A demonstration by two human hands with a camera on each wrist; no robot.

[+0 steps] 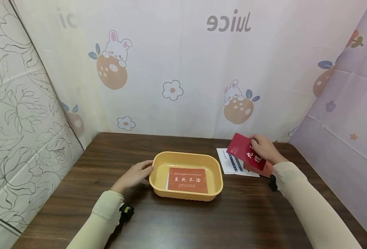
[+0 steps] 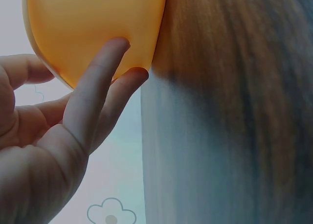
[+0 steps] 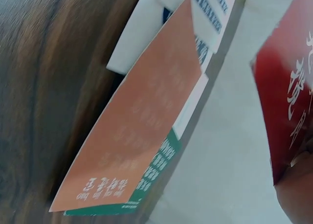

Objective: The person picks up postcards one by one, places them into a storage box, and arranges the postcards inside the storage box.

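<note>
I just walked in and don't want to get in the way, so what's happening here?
A person's right hand holds a red card over some overlapping cards on the table. Their left hand holds the left end of a yellow basin. An orange card with white lettering already lies inside the basin; the red one isn't in there yet.

Curtained indoor nook, rabbit-print cloth (image 1: 177,52), brown table (image 1: 183,224)

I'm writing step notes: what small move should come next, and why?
Perhaps move the red card leftward over the yellow tray: the right hand holds that card raised, the left hand grips the tray's end, and an orange card lies inside.
</note>
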